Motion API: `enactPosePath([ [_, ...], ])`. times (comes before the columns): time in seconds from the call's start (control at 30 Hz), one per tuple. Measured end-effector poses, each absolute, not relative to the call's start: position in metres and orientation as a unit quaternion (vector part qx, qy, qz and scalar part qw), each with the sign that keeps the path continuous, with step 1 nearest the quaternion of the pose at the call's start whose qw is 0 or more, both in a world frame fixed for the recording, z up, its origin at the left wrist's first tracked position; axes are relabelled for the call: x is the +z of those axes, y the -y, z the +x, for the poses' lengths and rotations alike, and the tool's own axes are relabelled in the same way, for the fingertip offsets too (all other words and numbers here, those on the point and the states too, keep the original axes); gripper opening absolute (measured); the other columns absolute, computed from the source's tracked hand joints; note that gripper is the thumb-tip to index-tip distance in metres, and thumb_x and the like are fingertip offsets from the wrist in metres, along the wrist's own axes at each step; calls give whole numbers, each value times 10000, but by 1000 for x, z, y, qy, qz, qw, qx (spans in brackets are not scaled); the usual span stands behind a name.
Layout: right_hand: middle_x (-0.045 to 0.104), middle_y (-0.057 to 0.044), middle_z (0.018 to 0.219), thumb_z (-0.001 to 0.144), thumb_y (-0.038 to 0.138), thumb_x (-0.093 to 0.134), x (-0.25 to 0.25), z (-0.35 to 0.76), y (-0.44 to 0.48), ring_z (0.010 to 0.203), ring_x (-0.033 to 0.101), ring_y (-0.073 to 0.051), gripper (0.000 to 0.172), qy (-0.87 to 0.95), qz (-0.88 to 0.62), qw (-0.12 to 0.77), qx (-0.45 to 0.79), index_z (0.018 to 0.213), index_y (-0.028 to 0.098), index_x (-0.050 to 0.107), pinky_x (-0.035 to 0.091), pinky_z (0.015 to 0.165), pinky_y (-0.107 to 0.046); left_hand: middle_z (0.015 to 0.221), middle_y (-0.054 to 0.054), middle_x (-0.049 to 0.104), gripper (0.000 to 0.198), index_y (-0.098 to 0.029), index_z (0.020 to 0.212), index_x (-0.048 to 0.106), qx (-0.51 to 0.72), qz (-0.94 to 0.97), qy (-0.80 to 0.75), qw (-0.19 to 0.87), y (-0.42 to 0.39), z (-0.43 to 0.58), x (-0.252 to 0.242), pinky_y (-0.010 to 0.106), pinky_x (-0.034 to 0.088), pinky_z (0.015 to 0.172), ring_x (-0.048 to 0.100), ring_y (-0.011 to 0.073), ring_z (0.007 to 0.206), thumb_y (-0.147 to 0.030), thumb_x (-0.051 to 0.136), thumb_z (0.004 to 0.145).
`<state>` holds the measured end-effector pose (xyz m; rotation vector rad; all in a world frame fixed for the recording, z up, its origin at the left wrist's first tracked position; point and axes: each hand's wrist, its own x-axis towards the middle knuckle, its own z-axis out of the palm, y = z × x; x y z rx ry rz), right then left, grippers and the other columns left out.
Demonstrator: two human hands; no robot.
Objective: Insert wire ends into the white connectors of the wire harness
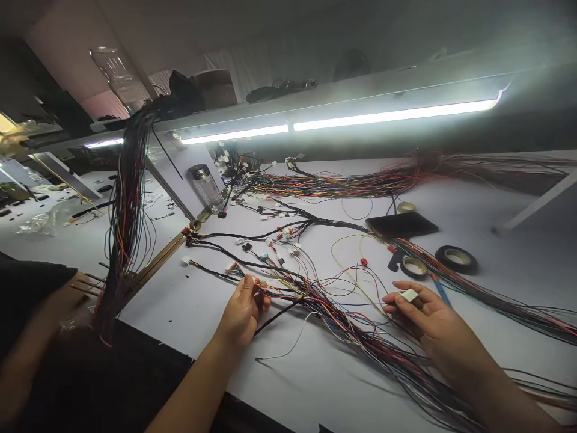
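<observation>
My left hand (243,310) pinches a small orange connector (256,282), with several thin wires running from it to the right. Its other fingers are curled and partly hidden. Between the thumb and fingers of my right hand (426,316) is a small white connector (409,295). A blue wire (360,304) stretches from the bundle toward this hand. Below and between both hands lies a thick wire harness (347,331) of many coloured wires. Black-taped branches (225,251) spread left from it, ending in white, black and green connectors.
A second taped harness (333,222) lies behind. Tape rolls (456,258) and a dark phone-like slab (402,224) are at the right. A glass jar (206,186) stands beneath the lit shelf. Wires hang over a rail (155,255) at left, near another person's arm (40,337).
</observation>
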<state>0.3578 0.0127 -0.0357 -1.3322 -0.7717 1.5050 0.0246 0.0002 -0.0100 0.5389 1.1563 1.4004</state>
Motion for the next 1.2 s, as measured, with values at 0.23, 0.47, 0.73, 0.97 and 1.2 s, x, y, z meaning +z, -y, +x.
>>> enactPosePath([
  [0.23,692,-35,897,725,433,788,-36,359,-12,808,657,-167,521,325,-535,465,626,1160,259,561,569,723,-196,833,-13,628,353,-233,889,451,588,276,-516,559,3,27,-14,244,495,615,647,137,700,-552,591,834],
  [0.47,668,-20,857,738,376,786,-33,361,-12,744,625,-154,499,303,-507,474,653,1160,260,549,550,672,-194,920,4,630,360,-222,926,492,622,218,-522,541,-1,27,-18,317,547,752,668,157,794,-531,638,810],
  [0.73,658,-9,803,776,366,755,-34,365,-9,677,544,-126,417,324,-492,456,667,1126,262,556,507,626,-184,874,-4,608,386,-208,904,514,640,200,-516,534,-1,28,-15,218,494,572,657,142,755,-547,656,787],
  [0.97,665,-12,840,758,408,766,-33,362,-11,684,535,-126,446,328,-506,457,654,1119,261,548,492,637,-202,873,-10,596,423,-212,918,507,614,238,-541,523,-2,30,-17,184,433,491,604,100,677,-602,610,792],
  [1.2,665,-17,833,767,441,745,-26,355,-12,678,558,-128,430,366,-492,471,634,1090,240,546,477,676,-252,799,-13,614,426,-218,904,494,568,265,-596,503,-1,32,-19,162,399,397,609,113,594,-602,625,774],
])
